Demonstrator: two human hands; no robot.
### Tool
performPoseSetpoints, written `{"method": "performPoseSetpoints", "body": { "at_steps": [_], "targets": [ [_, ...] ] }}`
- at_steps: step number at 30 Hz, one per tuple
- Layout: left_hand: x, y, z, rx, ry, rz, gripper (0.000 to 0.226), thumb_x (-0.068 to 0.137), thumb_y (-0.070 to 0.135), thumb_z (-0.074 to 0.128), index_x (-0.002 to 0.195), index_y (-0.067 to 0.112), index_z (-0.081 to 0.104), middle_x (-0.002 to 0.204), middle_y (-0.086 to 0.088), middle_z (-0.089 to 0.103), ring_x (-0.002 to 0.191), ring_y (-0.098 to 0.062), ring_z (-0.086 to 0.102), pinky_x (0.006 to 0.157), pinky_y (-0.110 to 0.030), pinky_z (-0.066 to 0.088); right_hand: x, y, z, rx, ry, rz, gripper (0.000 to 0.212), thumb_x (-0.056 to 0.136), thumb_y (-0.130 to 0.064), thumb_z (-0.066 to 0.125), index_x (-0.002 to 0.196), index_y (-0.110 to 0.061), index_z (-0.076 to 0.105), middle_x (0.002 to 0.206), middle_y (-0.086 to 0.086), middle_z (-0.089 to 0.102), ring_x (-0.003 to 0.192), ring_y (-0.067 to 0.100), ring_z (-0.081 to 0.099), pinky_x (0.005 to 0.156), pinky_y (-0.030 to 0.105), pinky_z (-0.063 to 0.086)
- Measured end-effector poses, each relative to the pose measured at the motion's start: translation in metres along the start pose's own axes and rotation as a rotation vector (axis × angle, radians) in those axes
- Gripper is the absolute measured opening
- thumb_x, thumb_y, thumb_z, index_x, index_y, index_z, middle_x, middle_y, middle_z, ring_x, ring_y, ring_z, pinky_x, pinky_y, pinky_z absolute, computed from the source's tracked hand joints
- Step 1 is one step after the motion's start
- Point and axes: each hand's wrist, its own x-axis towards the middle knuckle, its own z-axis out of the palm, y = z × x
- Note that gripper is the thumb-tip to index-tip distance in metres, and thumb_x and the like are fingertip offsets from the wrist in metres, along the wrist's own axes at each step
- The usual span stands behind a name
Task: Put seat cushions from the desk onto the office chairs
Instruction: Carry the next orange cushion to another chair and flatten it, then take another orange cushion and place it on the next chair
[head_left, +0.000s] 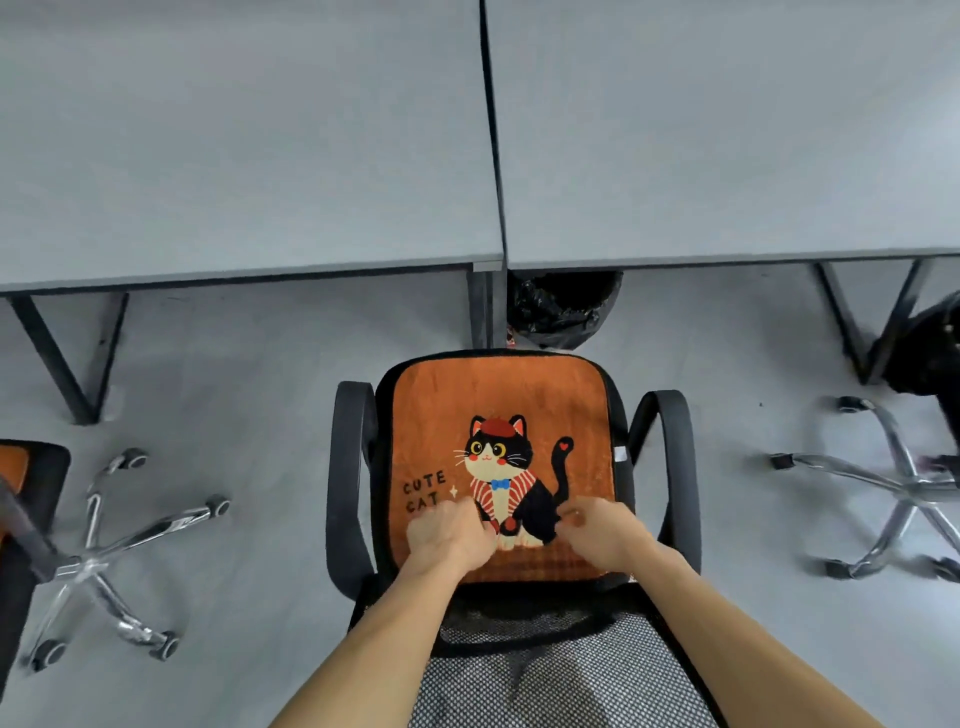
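Note:
An orange seat cushion (498, 395) with a cartoon cat and the words "CUTE CAT" lies flat on the seat of a black office chair (345, 467) right below me. My left hand (449, 535) rests on the cushion's near left part, fingers curled against the fabric. On the near right part my right hand (597, 530) sits the same way, fingers bent down onto the cushion. The chair's mesh backrest (545, 670) is between my forearms. Two grey desks (249, 156) stand ahead, their tops bare.
At the left edge stands another chair (31, 499) bearing an orange cushion, its chrome wheeled base (104, 561) spread on the floor. A third chair's chrome base (893, 488) is at the right. A black bin (563, 312) with a liner sits under the desks.

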Motion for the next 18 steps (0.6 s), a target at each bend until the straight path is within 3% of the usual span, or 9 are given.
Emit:
{"method": "performPoseSetpoints", "body": {
  "at_steps": [3,7,9,18],
  "targets": [
    [-0.056,0.015,-0.034,-0.009,0.081,0.157,0.037,0.099,0.045,0.042,0.125,0.024,0.056,0.111,0.0,0.066,0.097,-0.022,0.065,0.079,-0.036,0.053,-0.058,-0.024,-0.027,-0.03,0.08,-0.12,0.04,0.096,-0.039,0.049,0.133,-0.031,0.06,0.126,-0.002,0.067,0.104,0.02,0.064,0.084,0.028,0.05],
    [-0.123,0.017,-0.078,0.036,0.254,0.255,0.04,0.099,0.044,0.04,0.132,0.025,0.053,0.124,0.001,0.064,0.107,-0.024,0.063,0.085,-0.04,0.054,-0.135,-0.047,-0.065,-0.174,0.22,-0.264,0.033,0.1,-0.032,0.043,0.125,-0.023,0.063,0.12,0.001,0.067,0.106,0.024,0.062,0.089,0.036,0.052],
    [-0.157,0.01,-0.097,0.06,0.362,0.282,0.042,0.099,0.044,0.04,0.136,0.025,0.051,0.129,0.001,0.062,0.113,-0.024,0.061,0.087,-0.04,0.052,-0.171,-0.055,-0.084,-0.283,0.305,-0.312,0.034,0.101,-0.032,0.039,0.128,-0.029,0.06,0.124,-0.002,0.063,0.114,0.025,0.058,0.092,0.037,0.051],
    [-0.298,-0.05,-0.163,0.012,0.742,0.173,0.046,0.1,0.045,0.04,0.142,0.03,0.046,0.139,0.0,0.056,0.127,-0.02,0.052,0.101,-0.037,0.046,-0.304,-0.106,-0.108,-0.338,0.632,-0.554,0.041,0.1,-0.04,0.04,0.14,-0.036,0.053,0.146,-0.007,0.049,0.138,0.023,0.037,0.107,0.045,0.043]
  ]
}}
